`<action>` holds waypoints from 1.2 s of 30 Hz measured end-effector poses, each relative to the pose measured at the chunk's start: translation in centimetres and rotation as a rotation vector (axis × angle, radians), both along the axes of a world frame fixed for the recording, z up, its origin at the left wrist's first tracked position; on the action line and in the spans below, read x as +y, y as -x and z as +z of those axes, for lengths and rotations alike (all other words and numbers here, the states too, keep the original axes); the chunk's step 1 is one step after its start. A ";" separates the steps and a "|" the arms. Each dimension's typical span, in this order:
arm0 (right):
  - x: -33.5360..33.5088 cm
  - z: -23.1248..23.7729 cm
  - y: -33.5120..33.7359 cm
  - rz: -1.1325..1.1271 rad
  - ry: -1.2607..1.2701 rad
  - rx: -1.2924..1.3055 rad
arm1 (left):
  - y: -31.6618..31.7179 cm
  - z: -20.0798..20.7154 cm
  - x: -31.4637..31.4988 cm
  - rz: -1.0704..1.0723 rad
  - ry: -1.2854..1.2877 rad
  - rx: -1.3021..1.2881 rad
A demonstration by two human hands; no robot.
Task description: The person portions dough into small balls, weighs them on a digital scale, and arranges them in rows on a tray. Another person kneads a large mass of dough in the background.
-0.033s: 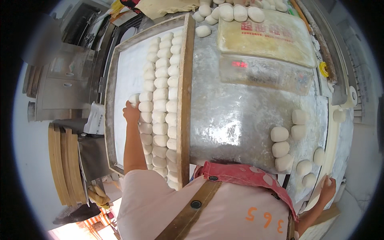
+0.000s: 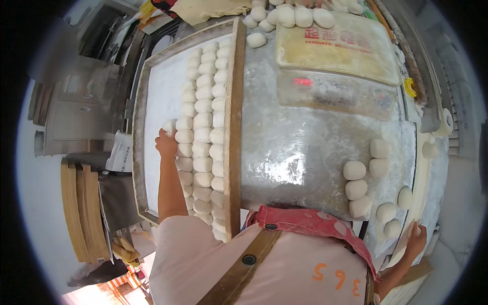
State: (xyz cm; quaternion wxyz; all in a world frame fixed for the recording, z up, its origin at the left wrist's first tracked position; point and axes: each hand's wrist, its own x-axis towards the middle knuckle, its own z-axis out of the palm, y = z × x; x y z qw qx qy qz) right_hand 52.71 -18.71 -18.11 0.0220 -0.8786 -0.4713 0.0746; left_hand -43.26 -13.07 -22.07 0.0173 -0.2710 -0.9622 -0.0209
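My left hand (image 2: 166, 144) is closed around a round white dough ball (image 2: 169, 126) at the left edge of the rows in a shallow wooden tray (image 2: 235, 112). That ball rests beside the neighbouring dough balls (image 2: 203, 120), which stand packed in long columns on a white lining. Far to the right, my right hand (image 2: 416, 240) curls its fingers over a pale lump that looks like another dough ball, mostly hidden by the fingers. It is at the narrow pale strip (image 2: 406, 239) along the table's right side. Nearby sit loose dough balls (image 2: 392, 229) on the floured surface.
Several more dough balls (image 2: 356, 189) lie on the metal tabletop (image 2: 284, 152). A scale with a yellow floury top (image 2: 335, 46) and lit red digits stands at the back, more balls behind it. Wooden boards (image 2: 81, 208) lean at the far left; a rolling pin (image 2: 406, 66) lies back right.
The red digits on the scale look different, and the view has shifted very slightly. Both hands stay where they were.
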 end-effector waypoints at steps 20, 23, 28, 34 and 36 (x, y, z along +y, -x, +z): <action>6.3 1.6 5.4 0.156 -0.188 0.078 | -38.8 7.4 19.6 -1.442 -0.562 -0.284; 6.5 2.2 4.6 0.198 -0.200 0.087 | -50.3 6.8 18.2 -1.637 -0.394 -0.475; 9.0 5.2 10.0 0.269 -0.385 0.251 | -60.7 4.3 14.4 -1.870 -0.049 -0.343; 9.4 1.3 14.6 0.524 -0.338 0.375 | -59.6 4.6 16.1 -1.773 0.100 -0.416; 9.1 1.3 14.9 0.505 -0.304 0.344 | -57.1 4.3 17.0 -1.719 0.057 -0.404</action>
